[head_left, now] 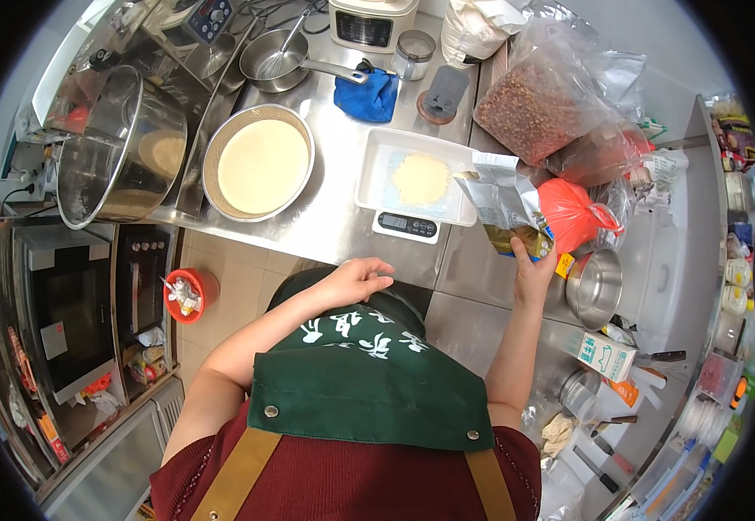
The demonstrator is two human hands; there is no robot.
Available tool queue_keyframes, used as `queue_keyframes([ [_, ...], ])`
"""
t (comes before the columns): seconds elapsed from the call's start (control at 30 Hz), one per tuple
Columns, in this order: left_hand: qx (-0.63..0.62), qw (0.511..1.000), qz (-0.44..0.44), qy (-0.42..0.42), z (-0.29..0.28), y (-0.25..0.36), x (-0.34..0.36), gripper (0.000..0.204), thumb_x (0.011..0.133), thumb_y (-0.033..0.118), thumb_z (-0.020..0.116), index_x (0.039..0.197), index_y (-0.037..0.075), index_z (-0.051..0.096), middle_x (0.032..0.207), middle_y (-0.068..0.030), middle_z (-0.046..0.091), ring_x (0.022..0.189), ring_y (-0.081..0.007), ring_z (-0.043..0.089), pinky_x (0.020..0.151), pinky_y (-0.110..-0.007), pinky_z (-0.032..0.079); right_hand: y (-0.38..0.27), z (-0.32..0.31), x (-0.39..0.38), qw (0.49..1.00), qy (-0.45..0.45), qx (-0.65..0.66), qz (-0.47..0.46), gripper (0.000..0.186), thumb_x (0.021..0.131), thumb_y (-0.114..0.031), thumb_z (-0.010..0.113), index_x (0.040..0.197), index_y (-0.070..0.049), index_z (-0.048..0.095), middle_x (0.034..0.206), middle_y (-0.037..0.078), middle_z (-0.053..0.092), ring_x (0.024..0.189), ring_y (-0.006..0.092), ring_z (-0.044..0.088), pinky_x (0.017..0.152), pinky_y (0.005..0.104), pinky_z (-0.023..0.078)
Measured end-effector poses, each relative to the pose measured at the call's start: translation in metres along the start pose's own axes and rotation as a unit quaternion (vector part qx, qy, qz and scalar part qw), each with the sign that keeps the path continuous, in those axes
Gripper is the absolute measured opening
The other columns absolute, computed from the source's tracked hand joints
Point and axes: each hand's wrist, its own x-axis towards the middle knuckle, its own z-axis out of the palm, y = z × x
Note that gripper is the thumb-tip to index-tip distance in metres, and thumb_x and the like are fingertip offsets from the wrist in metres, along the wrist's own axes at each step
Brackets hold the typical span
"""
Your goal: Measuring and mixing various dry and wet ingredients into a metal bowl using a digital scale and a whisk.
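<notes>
Creased foil pouch tipped beside a weighing tray

The foil pouch (503,193), silver above with gold and blue toward its lower end, slants over the right side of the white tray (375,149) on the desk (329,227); the right grip (534,273) pinches its lower end between thumb and fingers; the left grip (356,280) hangs loosely half-curled before the green apron (369,382), with nothing seen in it. The pouch should handle as light and limp, its creased skin rather slick and ready to buckle; a loose filling, if any, would shift as it tilts; the gathered lower end gives a sound hold, and a crumpled side could take a second one, leaving the upper end free. The tray looks thin and fairly stiff, best lifted by its opposite rims; the pale powder (421,179) in it would slide easily if jolted.

The pouch's mouth and contents are hard to make out, as is whether the pouch touches the tray; some right fingertips are hidden behind the foil; the digital scale (406,227) lies mostly beneath the tray, its reading too faint to trust; the dark fisheye border cuts off the right-hand shelves (733,286).
</notes>
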Motion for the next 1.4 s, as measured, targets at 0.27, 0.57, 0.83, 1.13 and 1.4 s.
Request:
queue_keyframes([
  [0.27,0.005,1.0,0.009,-0.006,-0.002,0.007,0.003,0.031,0.084,0.02,0.052,0.109,0.001,0.051,0.057,0.0029,0.045,0.05,-0.0053,0.042,0.048,-0.02,0.036,0.012,-0.011,0.002,0.997,0.014,0.07,-0.009,0.045,0.069,0.006,0.063,0.11,-0.001,0.044,0.101,0.006,0.053,0.091,0.0144,0.052,0.081,0.0266,0.041],
  [0.57,0.019,1.0,-0.009,-0.013,-0.011,0.003,0.004,0.03,0.084,0.021,0.053,0.109,0.004,0.052,0.059,0.0042,0.044,0.051,-0.004,0.042,0.049,-0.019,0.036,0.046,0.05,0.005,0.881,-0.015,0.469,0.052,0.055,0.074,0.004,0.054,0.124,-0.011,0.036,0.12,0.005,0.044,0.114,0.0233,0.04,0.098,0.0433,0.03],
  [0.83,0.091,0.981,0.174,-0.013,-0.01,0.032,0.031,0.055,0.077,0.015,0.061,0.123,0.003,0.035,0.086,-0.0056,0.052,0.073,-0.0101,0.049,0.062,-0.024,0.041,0.067,0.041,-0.033,0.865,0.042,0.482,0.131,0.04,0.074,0.004,0.056,0.111,-0.006,0.046,0.104,0.009,0.054,0.097,0.0215,0.053,0.085,0.0361,0.043],
  [1.13,0.015,0.949,0.253,-0.19,0.051,0.067,0.052,0.036,0.078,0.009,0.06,0.109,-0.003,0.045,0.102,-0.0103,0.054,0.094,-0.0166,0.05,0.083,-0.028,0.038,0.027,0.064,-0.153,0.824,0.109,0.555,0.044,0.046,0.075,0.002,0.058,0.117,-0.003,0.041,0.108,0.009,0.052,0.101,0.0227,0.051,0.087,0.0402,0.042],
  [1.4,0.087,0.878,0.239,-0.405,0.119,0.043,0.037,0.03,0.082,0.011,0.054,0.106,-0.005,0.047,0.097,-0.0103,0.057,0.089,-0.0157,0.052,0.08,-0.027,0.04,0.013,0.021,-0.272,0.902,0.337,0.27,0.013,0.05,0.073,-0.003,0.063,0.118,-0.001,0.041,0.109,0.007,0.052,0.097,0.0151,0.051,0.084,0.0294,0.041],
])
